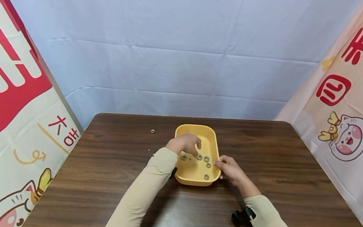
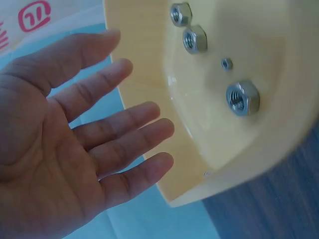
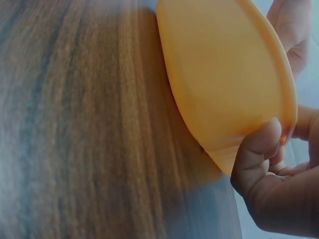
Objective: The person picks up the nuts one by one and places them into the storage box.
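Observation:
A yellow plastic tray [image 1: 192,172] sits on the table with several metal hex nuts inside. Above its left side hovers my left hand [image 1: 186,143], palm visible in the left wrist view, fingers [image 2: 122,124] loosely extended and holding nothing. In that view a large hex nut [image 2: 244,98] lies near a tiny nut [image 2: 227,63], with two medium nuts [image 2: 195,40] farther up. My right hand [image 1: 231,168] grips the tray's right rim, its thumb [image 3: 266,139] against the wall in the right wrist view. One nut [image 1: 206,176] rests near the tray's front.
Left of the tray, a nut [image 1: 152,131] and a tiny one [image 1: 149,150] lie on the brown wooden table [image 1: 115,157]. A pale cloth [image 1: 177,57] hangs behind, with printed banners [image 1: 343,123] at both sides.

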A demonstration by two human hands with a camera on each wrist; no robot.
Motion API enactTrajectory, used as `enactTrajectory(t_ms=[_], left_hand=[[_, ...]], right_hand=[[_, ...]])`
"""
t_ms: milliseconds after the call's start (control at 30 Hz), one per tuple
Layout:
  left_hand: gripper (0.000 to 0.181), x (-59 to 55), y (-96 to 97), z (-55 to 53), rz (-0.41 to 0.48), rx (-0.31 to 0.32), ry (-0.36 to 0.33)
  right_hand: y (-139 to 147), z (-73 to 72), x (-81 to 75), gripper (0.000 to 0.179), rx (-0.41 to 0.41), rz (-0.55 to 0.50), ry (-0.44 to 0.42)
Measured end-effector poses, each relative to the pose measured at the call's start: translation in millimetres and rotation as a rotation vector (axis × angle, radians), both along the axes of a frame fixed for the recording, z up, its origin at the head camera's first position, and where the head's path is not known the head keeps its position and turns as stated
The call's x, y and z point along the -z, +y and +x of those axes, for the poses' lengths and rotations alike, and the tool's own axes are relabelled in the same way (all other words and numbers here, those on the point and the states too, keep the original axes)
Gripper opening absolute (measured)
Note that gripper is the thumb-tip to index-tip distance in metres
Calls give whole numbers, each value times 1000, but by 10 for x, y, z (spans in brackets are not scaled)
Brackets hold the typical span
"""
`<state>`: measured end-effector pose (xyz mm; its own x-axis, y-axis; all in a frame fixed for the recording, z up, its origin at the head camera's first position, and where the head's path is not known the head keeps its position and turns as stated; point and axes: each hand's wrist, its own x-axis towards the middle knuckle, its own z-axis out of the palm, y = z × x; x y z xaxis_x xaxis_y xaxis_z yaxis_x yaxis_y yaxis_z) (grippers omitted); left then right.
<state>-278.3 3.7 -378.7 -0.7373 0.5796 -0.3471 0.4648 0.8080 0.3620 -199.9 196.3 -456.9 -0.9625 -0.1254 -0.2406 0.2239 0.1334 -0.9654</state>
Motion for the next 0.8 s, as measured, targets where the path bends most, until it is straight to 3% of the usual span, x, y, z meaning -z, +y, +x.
enactTrajectory(t_ms=[300,600,800], left_hand=[[34,-10,41,50,-29,13,42],[29,30,-116,95,-33,15,208],[26,30,-276,111,-32,-7,275]], right_hand=[[1,15,10,5,14,3,-6],[7,11,47,5,22,-5,12],[-4,1,48,6,12,-8,14]])
